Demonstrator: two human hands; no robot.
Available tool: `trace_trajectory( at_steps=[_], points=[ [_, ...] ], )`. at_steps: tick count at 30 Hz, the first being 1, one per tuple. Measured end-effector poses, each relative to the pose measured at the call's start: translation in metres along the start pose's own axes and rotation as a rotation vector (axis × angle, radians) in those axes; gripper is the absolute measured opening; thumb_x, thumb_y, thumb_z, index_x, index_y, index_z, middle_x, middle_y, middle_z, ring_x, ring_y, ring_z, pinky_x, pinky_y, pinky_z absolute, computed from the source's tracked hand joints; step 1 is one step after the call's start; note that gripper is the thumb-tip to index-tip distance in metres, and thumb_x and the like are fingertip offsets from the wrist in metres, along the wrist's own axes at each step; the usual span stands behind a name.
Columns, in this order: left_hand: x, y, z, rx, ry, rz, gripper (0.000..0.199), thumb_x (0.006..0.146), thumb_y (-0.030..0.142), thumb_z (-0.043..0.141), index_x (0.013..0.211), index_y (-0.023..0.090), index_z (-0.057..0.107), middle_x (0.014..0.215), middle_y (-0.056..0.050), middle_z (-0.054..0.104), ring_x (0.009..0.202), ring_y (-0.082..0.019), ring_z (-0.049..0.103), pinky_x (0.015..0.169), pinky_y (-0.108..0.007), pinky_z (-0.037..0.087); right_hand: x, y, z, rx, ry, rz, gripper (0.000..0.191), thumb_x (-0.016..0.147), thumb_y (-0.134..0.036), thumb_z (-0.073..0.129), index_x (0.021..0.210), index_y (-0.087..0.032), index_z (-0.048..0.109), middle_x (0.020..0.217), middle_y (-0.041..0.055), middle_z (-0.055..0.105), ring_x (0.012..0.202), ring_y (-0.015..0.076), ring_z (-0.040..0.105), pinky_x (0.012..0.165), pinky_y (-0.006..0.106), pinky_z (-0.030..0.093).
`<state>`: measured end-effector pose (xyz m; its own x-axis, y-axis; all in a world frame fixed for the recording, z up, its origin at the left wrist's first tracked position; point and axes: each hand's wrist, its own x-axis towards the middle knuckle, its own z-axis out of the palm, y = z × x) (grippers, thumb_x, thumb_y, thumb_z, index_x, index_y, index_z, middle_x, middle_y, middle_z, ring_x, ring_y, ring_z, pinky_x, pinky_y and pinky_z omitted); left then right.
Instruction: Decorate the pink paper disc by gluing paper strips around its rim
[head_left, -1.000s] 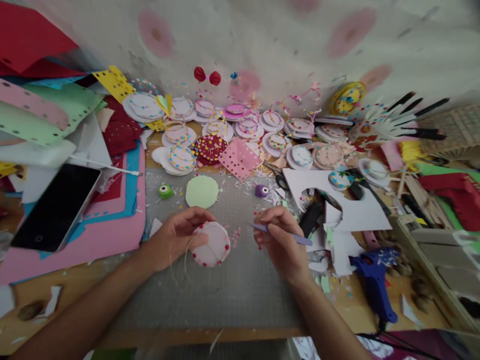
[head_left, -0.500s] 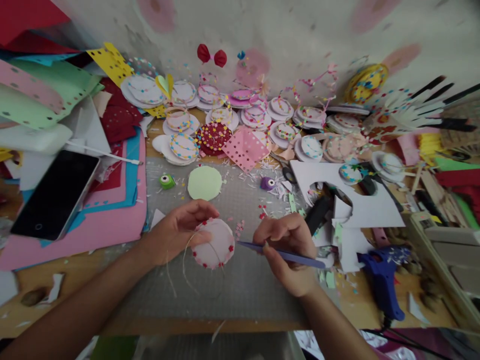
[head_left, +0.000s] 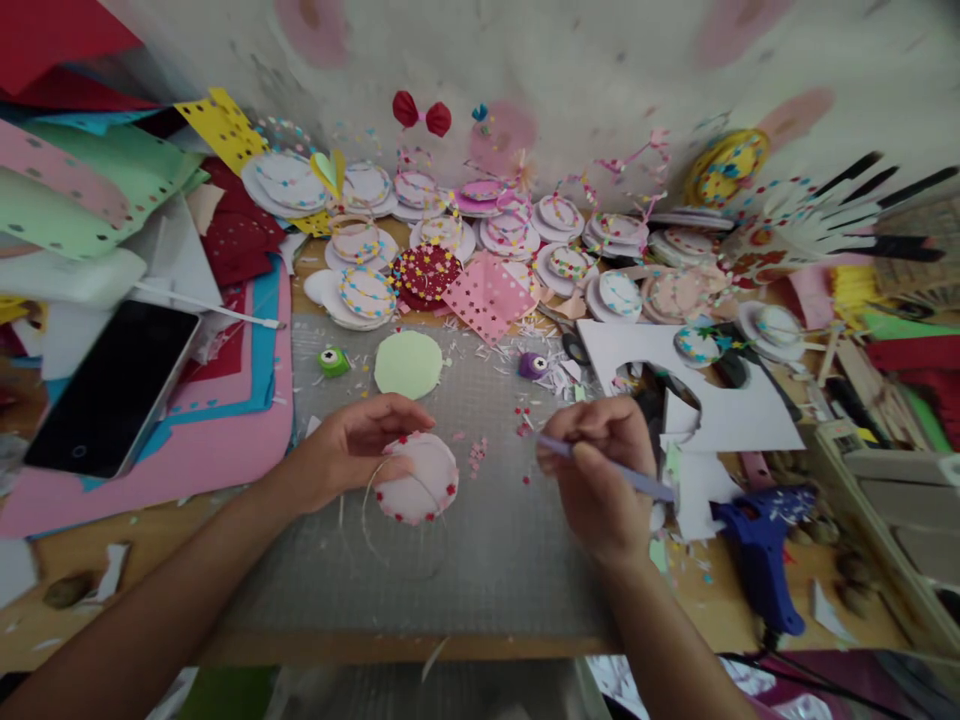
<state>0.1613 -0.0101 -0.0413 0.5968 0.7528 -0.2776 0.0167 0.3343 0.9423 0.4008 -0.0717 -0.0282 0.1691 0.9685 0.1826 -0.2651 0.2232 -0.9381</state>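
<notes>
Head view: your left hand (head_left: 337, 460) pinched the disc (head_left: 420, 485) at lower centre; your curled right hand (head_left: 604, 475) gripped a purple tool (head_left: 641, 482). Red stars (head_left: 451, 490) dotted the disc's rim, with gaps apparently left; pink pieces (head_left: 478, 456) lay loose beside it.

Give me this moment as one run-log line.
left hand: holds round pale-pink disc edged with red pieces | right hand: grips slim purple tool | between hands: tiny pink pieces on grey mat

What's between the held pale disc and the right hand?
Head view: small pink pieces on the gray mat beside the pale disc, with a few red pieces nearer the right hand.
</notes>
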Motion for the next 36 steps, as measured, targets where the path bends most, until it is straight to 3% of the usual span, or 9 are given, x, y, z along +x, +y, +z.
trace_trajectory(
  at_steps=[2, 5, 11, 19, 24, 28, 33, 36],
  points=[
    [0.001, 0.001, -0.007, 0.114, -0.029, -0.007, 0.031, 0.071, 0.026, 0.077, 0.100, 0.021, 0.067, 0.099, -0.005, 0.070, 0.088, -0.019, 0.066, 0.071, -0.024, 0.053, 0.006, 0.000, -0.004, 0.002, 0.115, 0.020, 0.010, 0.084, -0.029, 0.062, 0.087, -0.024, 0.054, 0.075, -0.0023, 0.055, 0.060, 0.0102, 0.051, 0.054, 0.024, 0.043],
    [0.004, -0.001, -0.013, 0.234, -0.060, -0.020, 0.032, 0.073, 0.028, 0.075, 0.104, 0.020, 0.066, 0.102, -0.006, 0.070, 0.093, -0.021, 0.066, 0.075, -0.027, 0.055, 0.011, 0.003, -0.009, -0.106, 0.162, 0.064, 0.011, 0.084, -0.030, 0.064, 0.093, -0.024, 0.060, 0.079, -0.0014, 0.058, 0.065, 0.0109, 0.055, 0.062, 0.026, 0.047],
    [0.006, -0.005, -0.008, 0.332, -0.080, -0.013, 0.031, 0.074, 0.031, 0.074, 0.100, 0.017, 0.067, 0.095, -0.006, 0.070, 0.088, -0.020, 0.066, 0.076, -0.028, 0.055, 0.010, 0.011, -0.010, -0.295, 0.071, 0.128, 0.015, 0.080, -0.032, 0.070, 0.092, -0.024, 0.068, 0.088, 0.0011, 0.069, 0.068, 0.0121, 0.062, 0.065, 0.027, 0.053],
    [0.006, -0.010, -0.004, 0.341, -0.080, -0.012, 0.036, 0.073, 0.031, 0.075, 0.104, 0.016, 0.065, 0.097, -0.006, 0.069, 0.091, -0.019, 0.065, 0.078, -0.029, 0.054, 0.014, 0.004, -0.010, -0.441, 0.126, 0.055, 0.015, 0.081, -0.036, 0.068, 0.091, -0.024, 0.069, 0.086, 0.0020, 0.071, 0.070, 0.0143, 0.065, 0.064, 0.029, 0.055],
    [0.004, -0.012, -0.004, 0.358, -0.133, 0.023, 0.034, 0.081, 0.029, 0.065, 0.114, 0.018, 0.063, 0.105, -0.008, 0.069, 0.097, -0.021, 0.065, 0.080, -0.030, 0.054, 0.027, -0.008, -0.024, -0.571, 0.019, -0.044, 0.013, 0.083, -0.035, 0.067, 0.089, -0.025, 0.071, 0.095, 0.0037, 0.070, 0.084, 0.0178, 0.065, 0.073, 0.032, 0.054],
    [0.001, -0.005, -0.001, 0.417, -0.136, 0.070, 0.034, 0.087, 0.026, 0.055, 0.119, 0.019, 0.062, 0.110, -0.007, 0.070, 0.098, -0.021, 0.066, 0.081, -0.030, 0.054, 0.030, -0.007, -0.034, -0.526, 0.062, -0.046, 0.014, 0.081, -0.032, 0.069, 0.091, -0.025, 0.064, 0.080, 0.0004, 0.071, 0.068, 0.0152, 0.065, 0.064, 0.030, 0.052],
    [0.000, 0.003, -0.002, 0.559, -0.086, 0.120, 0.030, 0.091, 0.028, 0.047, 0.111, 0.023, 0.069, 0.112, -0.002, 0.072, 0.104, -0.022, 0.065, 0.088, -0.029, 0.051, 0.022, 0.004, -0.045, -0.549, 0.042, -0.161, 0.021, 0.079, -0.022, 0.070, 0.088, -0.024, 0.052, 0.080, -0.0003, 0.068, 0.078, 0.0175, 0.068, 0.070, 0.031, 0.050],
    [0.001, 0.002, -0.001, 0.630, -0.087, 0.139, 0.031, 0.093, 0.030, 0.046, 0.113, 0.026, 0.069, 0.114, -0.001, 0.071, 0.106, -0.021, 0.064, 0.090, -0.028, 0.050, 0.018, 0.009, -0.051, -0.631, 0.001, -0.152, 0.021, 0.081, -0.021, 0.067, 0.086, -0.025, 0.048, 0.077, -0.0010, 0.064, 0.076, 0.0181, 0.067, 0.069, 0.032, 0.050]
  ],
)
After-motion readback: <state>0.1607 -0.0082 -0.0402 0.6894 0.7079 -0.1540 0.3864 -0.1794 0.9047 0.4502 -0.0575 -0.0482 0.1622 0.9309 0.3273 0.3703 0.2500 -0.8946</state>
